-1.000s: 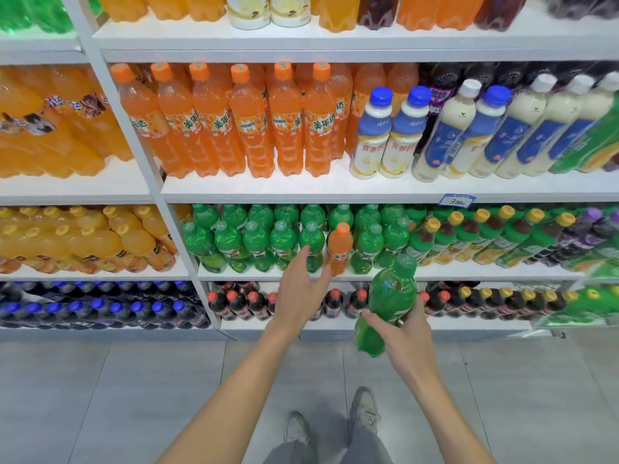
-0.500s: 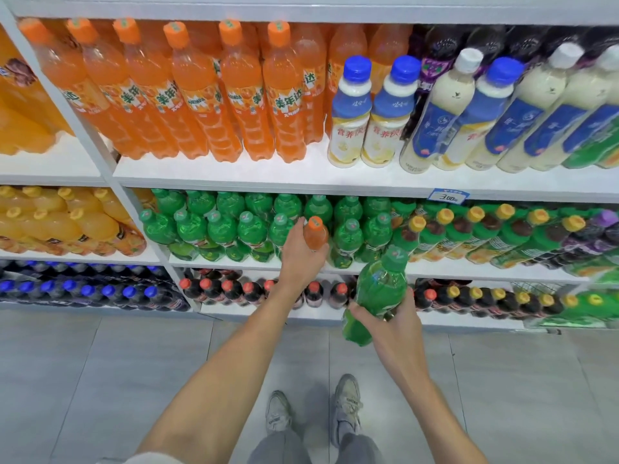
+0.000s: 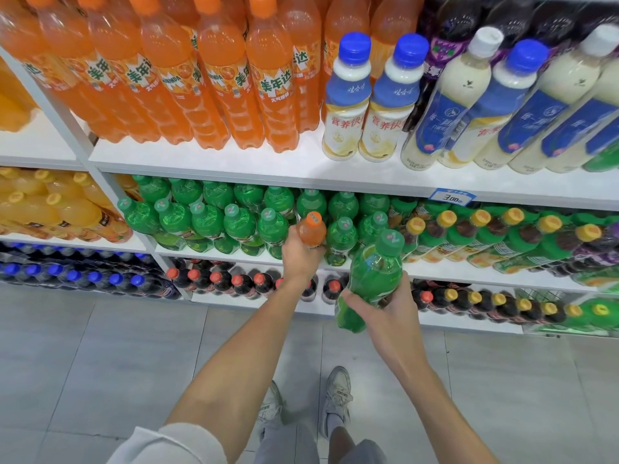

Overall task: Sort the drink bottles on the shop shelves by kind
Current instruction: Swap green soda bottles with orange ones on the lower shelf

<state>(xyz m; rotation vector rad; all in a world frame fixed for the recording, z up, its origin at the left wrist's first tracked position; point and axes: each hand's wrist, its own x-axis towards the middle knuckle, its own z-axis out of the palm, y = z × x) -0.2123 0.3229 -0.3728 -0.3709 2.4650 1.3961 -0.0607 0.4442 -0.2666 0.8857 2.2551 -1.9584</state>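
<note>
Reaching into the green rows at the centre of the frame, a person's left hand (image 3: 301, 254) has its grip wrapped around a small orange soda bottle (image 3: 311, 231), fingers curled about the body just under the orange cap. The bottle stands upright among the green soda bottles (image 3: 239, 222) on the middle shelf (image 3: 435, 272). The hand hides its base, so whether it rests on the shelf cannot be told.

Just right of centre and slightly lower, the right hand (image 3: 390, 304) holds a green bottle (image 3: 373, 276) with a "7" on its cap. Its grip is closed around the lower half, and the bottle is tilted with the cap toward the shelves, in front of the shelf edge and clear of it.

Across the top of the frame, tall Mirinda orange bottles (image 3: 217, 95) fill the upper shelf (image 3: 234, 165) from the left, with blue-capped milky drink bottles (image 3: 348, 105) beside them to the right. A blue price tag (image 3: 452, 196) hangs on that shelf's front edge. Right of the green rows stand yellow-capped bottles (image 3: 479, 236). Below, dark red-capped bottles (image 3: 214, 283) line the bottom shelf, with blue-capped dark bottles (image 3: 73, 279) at lower left. Pale sneakers (image 3: 338, 396) stand on the grey tiled floor (image 3: 100, 363).
</note>
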